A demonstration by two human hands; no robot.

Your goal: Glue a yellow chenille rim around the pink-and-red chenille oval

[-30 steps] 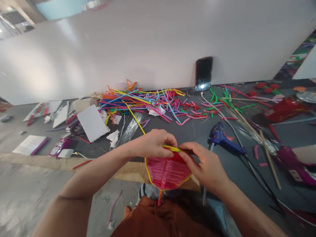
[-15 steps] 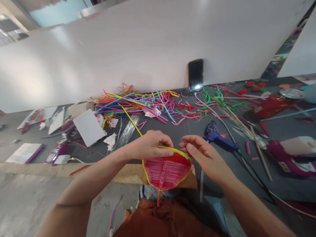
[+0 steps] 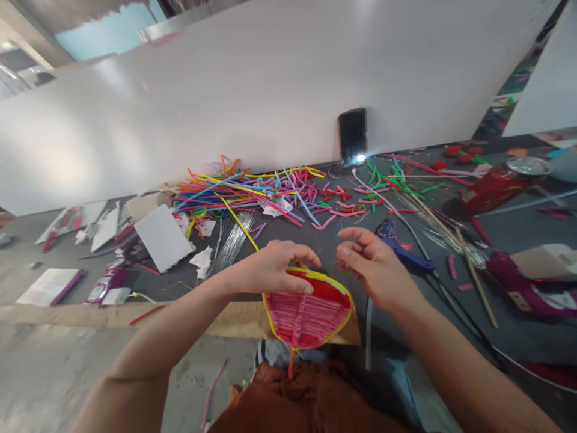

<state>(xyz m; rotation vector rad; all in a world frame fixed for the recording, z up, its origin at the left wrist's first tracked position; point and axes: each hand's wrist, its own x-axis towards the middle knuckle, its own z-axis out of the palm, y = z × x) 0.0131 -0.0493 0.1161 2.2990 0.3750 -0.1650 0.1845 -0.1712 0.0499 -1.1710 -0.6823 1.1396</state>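
My left hand (image 3: 282, 267) pinches the upper edge of a pink and red piece made of rows of pipe cleaners (image 3: 311, 319). A yellow pipe cleaner runs round its rim, and one yellow length (image 3: 237, 221) sticks out past my left hand to the upper left. An orange-red stem hangs from the bottom of the piece, against my clothing. Up and to the right of the piece, my right hand (image 3: 374, 264) hovers with loosely curled fingers apart, and I see nothing in them. Just behind that hand lies a blue glue gun (image 3: 412, 257), partly hidden by it.
A heap of coloured pipe cleaners (image 3: 234, 189) lies at the back of the dark table. A phone (image 3: 353, 137) leans on the white board (image 3: 270, 78). On the right are a red can (image 3: 500, 186), wooden sticks (image 3: 478, 279) and cables; white card (image 3: 163, 237) lies on the left.
My right hand has moved up, away from the piece's rim, its fingers spreading slightly. The left hand keeps hold of the piece, its fingers a little looser. The view has shifted slightly.
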